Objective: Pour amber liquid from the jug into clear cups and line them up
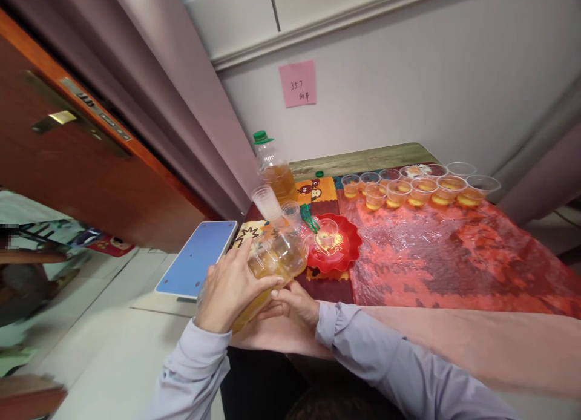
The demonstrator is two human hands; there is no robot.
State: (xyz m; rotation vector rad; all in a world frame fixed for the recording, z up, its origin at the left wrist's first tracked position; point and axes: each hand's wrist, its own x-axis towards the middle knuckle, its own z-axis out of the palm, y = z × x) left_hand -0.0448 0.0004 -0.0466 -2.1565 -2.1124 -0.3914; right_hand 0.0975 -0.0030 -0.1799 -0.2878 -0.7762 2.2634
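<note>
A large clear plastic bottle [276, 259] of yellow liquid is tilted, its upper part leaning over the edge of a red scalloped plate [349, 247]. My left hand [233, 281] grips it from the left side, fingers wrapped round it. From the right and below, my right hand [293, 305] supports the same bottle with bent fingers. On the plate stands a clear plastic cup [327, 232]; whether it holds liquid I cannot tell. A green plastic piece [309, 218] shows by the plate's left rim. The bottle's mouth is hard to make out.
Several clear cups [399, 193] with yellow contents stand in rows at the table's back right. A second bottle [278, 178] with a green cap stands behind a leaning cup stack [267, 203]. A loose green cap [319, 173] lies behind. Left are a blue stool [197, 256] and a door [91, 147].
</note>
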